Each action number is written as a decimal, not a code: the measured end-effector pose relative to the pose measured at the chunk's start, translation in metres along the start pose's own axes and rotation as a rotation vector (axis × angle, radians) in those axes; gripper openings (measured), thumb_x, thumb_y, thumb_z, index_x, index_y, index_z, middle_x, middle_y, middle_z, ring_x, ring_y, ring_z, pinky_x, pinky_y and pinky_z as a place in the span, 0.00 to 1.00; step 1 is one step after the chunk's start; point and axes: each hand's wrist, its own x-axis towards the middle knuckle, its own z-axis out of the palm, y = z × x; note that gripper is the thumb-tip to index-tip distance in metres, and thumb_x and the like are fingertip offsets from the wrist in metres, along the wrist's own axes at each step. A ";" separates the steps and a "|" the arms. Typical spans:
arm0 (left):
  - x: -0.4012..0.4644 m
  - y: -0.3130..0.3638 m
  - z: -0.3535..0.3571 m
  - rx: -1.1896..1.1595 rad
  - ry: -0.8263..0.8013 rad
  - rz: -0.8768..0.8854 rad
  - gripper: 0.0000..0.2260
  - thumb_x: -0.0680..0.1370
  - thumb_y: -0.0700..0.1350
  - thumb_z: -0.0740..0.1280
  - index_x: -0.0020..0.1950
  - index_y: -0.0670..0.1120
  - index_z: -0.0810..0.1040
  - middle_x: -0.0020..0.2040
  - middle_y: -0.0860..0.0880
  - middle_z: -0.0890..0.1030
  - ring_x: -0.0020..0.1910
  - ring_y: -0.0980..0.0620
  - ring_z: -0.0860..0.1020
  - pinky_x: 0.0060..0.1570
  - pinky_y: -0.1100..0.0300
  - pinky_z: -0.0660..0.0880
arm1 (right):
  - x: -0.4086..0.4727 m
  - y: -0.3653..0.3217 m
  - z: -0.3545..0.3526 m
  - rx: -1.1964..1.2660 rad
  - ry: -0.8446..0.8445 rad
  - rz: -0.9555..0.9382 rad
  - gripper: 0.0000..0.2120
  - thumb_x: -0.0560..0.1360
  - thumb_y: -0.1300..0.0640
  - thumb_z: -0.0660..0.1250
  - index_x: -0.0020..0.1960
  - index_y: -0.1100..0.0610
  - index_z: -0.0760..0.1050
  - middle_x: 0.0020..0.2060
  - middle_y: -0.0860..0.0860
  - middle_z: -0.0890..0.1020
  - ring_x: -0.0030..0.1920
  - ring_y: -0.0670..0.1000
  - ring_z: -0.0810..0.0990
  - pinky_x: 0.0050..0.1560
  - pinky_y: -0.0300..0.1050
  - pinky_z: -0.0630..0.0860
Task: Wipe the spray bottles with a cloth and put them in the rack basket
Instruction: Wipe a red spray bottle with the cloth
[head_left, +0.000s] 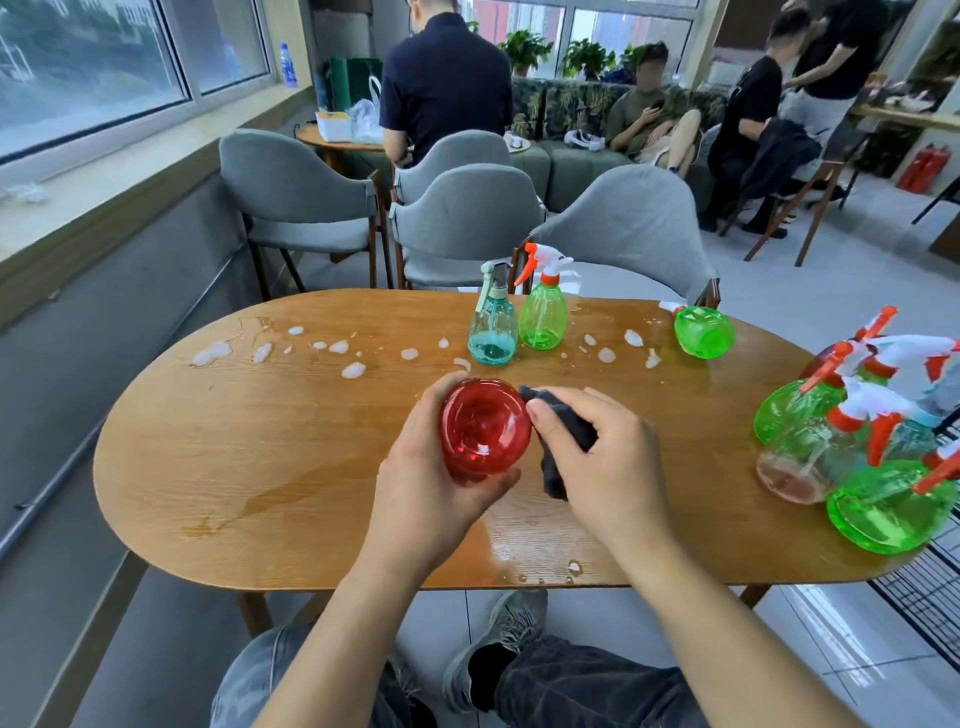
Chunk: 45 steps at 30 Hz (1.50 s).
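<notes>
Head view: my left hand (426, 483) curls round the red bottle (484, 427) above the table (249, 467), its base turned toward me. My right hand (605, 467) grips the dark cloth (563, 415) and holds it against the right side of the red bottle. Beyond the red bottle stand 2 bottles, teal (492, 332) and green (543, 314). Far right of it, a green bottle (704, 331) lies tipped. At the table's right end, several more bottles are clustered in the basket (924, 587).
</notes>
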 end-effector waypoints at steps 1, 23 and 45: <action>0.000 -0.002 0.001 -0.103 -0.040 -0.013 0.45 0.67 0.55 0.86 0.79 0.62 0.66 0.73 0.58 0.75 0.72 0.54 0.76 0.68 0.48 0.79 | -0.001 0.001 0.003 0.041 -0.006 0.033 0.08 0.80 0.52 0.73 0.57 0.49 0.87 0.41 0.41 0.84 0.47 0.40 0.82 0.45 0.33 0.74; 0.053 -0.059 0.032 -0.445 0.028 -0.373 0.43 0.65 0.45 0.87 0.74 0.59 0.68 0.64 0.58 0.80 0.59 0.63 0.81 0.61 0.60 0.79 | -0.016 0.092 0.013 0.109 -0.074 0.334 0.09 0.79 0.49 0.72 0.58 0.43 0.87 0.48 0.39 0.86 0.63 0.46 0.82 0.64 0.43 0.75; 0.142 -0.139 0.043 0.036 0.090 -0.379 0.47 0.70 0.57 0.83 0.83 0.55 0.62 0.79 0.46 0.65 0.71 0.49 0.73 0.74 0.42 0.73 | 0.005 0.153 0.026 0.235 0.064 0.404 0.08 0.78 0.47 0.71 0.55 0.38 0.84 0.52 0.36 0.86 0.57 0.37 0.82 0.56 0.34 0.76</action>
